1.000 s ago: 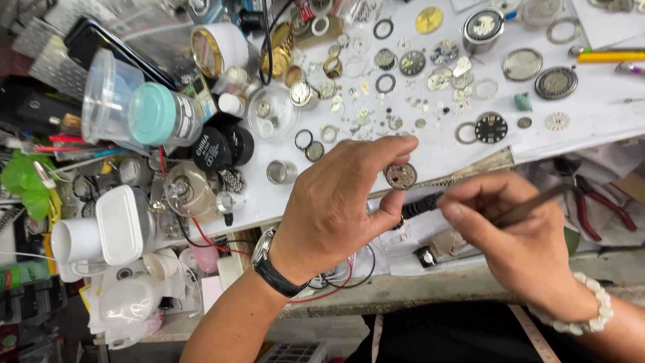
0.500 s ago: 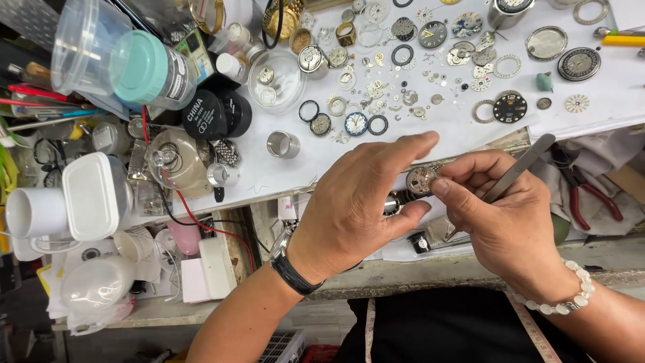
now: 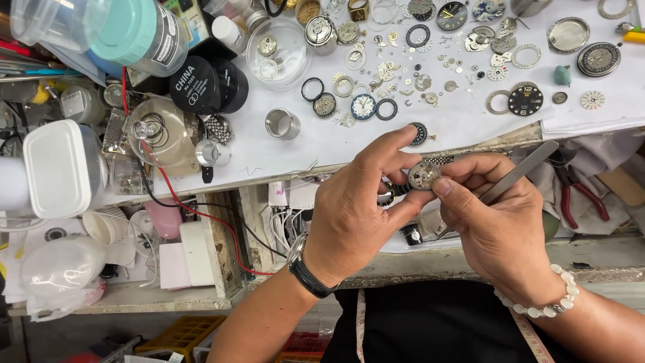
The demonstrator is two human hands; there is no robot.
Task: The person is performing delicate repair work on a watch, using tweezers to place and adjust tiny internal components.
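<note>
My left hand (image 3: 356, 215), with a black wristwatch on its wrist, pinches a small round watch movement (image 3: 423, 175) between thumb and fingers in front of the workbench edge. My right hand (image 3: 497, 222), wearing a pearl bracelet, touches the movement's right side with thumb and forefinger and also grips steel tweezers (image 3: 521, 169), which point up and to the right. Both hands meet at the movement, just below a white work sheet (image 3: 282, 151).
The sheet holds several watch dials, rings, gears and case parts, such as a black dial (image 3: 525, 99) and a metal ring (image 3: 282, 124). Glass dishes, a black lidded jar (image 3: 201, 84) and white plastic containers (image 3: 57, 168) crowd the left. Red-handled pliers (image 3: 578, 191) lie at right.
My hands have come closer together: the right hand's fingers now touch the movement held by the left. The view has shifted up and left, so the bench appears lower.
</note>
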